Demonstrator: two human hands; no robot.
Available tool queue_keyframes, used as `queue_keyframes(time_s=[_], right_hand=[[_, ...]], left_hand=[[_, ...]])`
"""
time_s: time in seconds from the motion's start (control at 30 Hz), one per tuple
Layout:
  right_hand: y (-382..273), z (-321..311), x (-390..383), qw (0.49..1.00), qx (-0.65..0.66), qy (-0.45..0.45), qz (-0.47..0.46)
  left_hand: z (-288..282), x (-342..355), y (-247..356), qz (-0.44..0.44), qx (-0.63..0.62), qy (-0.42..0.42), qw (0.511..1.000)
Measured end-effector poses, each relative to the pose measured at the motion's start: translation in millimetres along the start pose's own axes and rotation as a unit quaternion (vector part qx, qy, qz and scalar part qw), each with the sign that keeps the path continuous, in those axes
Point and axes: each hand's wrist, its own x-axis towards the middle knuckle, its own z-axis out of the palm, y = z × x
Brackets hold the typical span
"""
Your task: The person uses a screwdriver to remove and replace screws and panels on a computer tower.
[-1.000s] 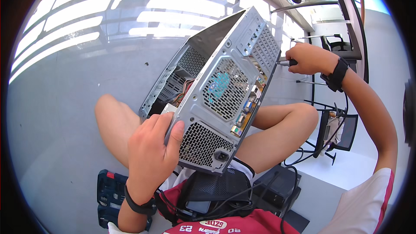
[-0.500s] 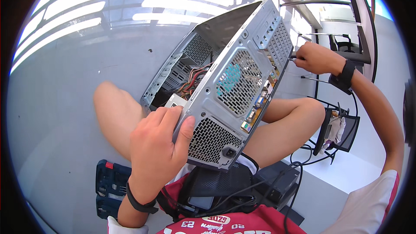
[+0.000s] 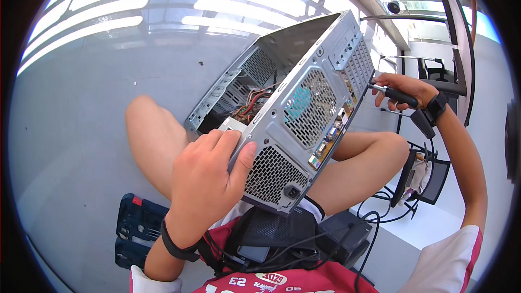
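A grey metal computer case (image 3: 277,137) stands tilted between my legs, its side uncovered so that wires (image 3: 251,106) show inside. My left hand (image 3: 209,169) grips its near left corner, thumb over the back panel and fingers over the open side. Off the right edge, my right hand (image 3: 413,84) holds a screwdriver (image 3: 400,96) with a black handle and a silver shank. The fingers are bent around the shank and the handle lies under the palm. The tip points at the case's right edge; whether it sits in a screw cannot be told.
A dark blue tool case (image 3: 142,218) with bits lies open at the lower left. Near my lap are a black mesh bag (image 3: 271,228), cables and a black box (image 3: 344,239). Chairs (image 3: 426,176) and a black-framed table (image 3: 461,32) stand at the right.
My right hand has loosened from a closed grip and turned, so the screwdriver's handle now shows. The left hand keeps its hold, and the whole view has shifted slightly.
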Motion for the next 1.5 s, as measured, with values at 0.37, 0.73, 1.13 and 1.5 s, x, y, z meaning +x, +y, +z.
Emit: queue_keyframes(time_s=[0.37, 0.73, 1.13, 1.5], right_hand=[[8.2, 32.7, -33.2, 0.643, -0.682, 0.244, -0.249], [18.8, 22.3, -12.2, 0.532, -0.739, 0.247, -0.332], [-22.4, 2.1, -3.0, 0.979, -0.177, 0.099, 0.025], [-8.5, -9.5, -0.8, 0.961, -0.258, 0.089, -0.034]], left_hand=[[2.7, -0.7, 1.7, 0.000, 0.002, 0.006, 1.000], [5.0, 1.8, 1.9, 0.010, 0.001, 0.010, 1.000], [3.3, 1.4, 0.8, 0.010, 0.001, 0.007, 1.000], [5.4, 2.2, 4.4, 0.007, 0.010, 0.010, 1.000]])
